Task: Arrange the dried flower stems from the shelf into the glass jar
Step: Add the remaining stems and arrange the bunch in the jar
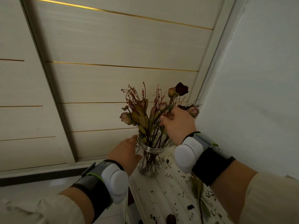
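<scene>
So here's where we're at: the glass jar stands upright on the white shelf, right out in front of us and between our two hands. Our left hand is wrapped round the jar's left side, thumb in front and fingers behind, bracing it. Our right hand is up above the mouth, fingers curled into the dried flower stems, pinching a few of them on the right of the bunch.

The bit that matters next, we reckon: one loose stem lies flat on the shelf under our right wrist, its long axis running from near the jar back toward us. The right hand is clearly the nearer one.

The bunch looks brittle: faded pink rosebuds, one dark red bloom on top, brownish leaves, thin reddish sprigs, fanned out and leaning right. Dark crumbs are scattered on the shelf.
</scene>
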A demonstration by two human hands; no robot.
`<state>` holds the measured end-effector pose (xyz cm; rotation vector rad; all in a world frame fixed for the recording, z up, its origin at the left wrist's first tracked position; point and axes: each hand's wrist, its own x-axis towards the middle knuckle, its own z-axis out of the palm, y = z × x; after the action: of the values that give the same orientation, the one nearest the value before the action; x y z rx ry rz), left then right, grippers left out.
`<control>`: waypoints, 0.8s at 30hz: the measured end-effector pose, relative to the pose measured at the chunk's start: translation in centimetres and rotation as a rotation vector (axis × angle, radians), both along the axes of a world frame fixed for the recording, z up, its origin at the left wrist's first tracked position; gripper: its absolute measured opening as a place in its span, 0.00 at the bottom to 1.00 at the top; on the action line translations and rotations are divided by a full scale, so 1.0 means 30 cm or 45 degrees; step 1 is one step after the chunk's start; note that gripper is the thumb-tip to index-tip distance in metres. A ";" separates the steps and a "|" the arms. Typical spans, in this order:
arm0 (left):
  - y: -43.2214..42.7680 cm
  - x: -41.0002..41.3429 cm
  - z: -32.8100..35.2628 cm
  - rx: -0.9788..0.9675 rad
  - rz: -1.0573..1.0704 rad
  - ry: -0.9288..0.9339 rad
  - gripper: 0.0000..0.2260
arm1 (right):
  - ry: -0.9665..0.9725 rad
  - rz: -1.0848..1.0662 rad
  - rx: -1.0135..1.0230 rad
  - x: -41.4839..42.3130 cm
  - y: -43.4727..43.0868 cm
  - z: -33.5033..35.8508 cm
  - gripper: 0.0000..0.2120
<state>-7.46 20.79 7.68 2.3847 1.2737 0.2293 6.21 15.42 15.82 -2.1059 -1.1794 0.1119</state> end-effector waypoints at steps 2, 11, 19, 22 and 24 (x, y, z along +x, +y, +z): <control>0.001 0.001 -0.001 -0.002 -0.001 0.006 0.32 | -0.014 0.006 -0.021 -0.006 0.009 -0.018 0.10; 0.005 0.002 -0.008 0.017 0.004 0.006 0.32 | -0.105 0.065 -0.215 -0.040 0.027 -0.098 0.09; 0.005 0.004 -0.009 0.030 -0.009 0.006 0.32 | -0.178 0.054 -0.352 -0.041 0.031 -0.108 0.12; 0.003 0.003 -0.007 0.024 -0.013 0.009 0.32 | -0.164 0.062 -0.363 -0.046 0.042 -0.107 0.13; 0.004 0.002 -0.007 0.018 -0.016 0.013 0.32 | -0.131 0.052 -0.370 -0.050 0.049 -0.104 0.11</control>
<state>-7.40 20.90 7.47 2.4078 1.2655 0.2227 4.72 16.89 12.68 -2.3639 -1.3336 0.2069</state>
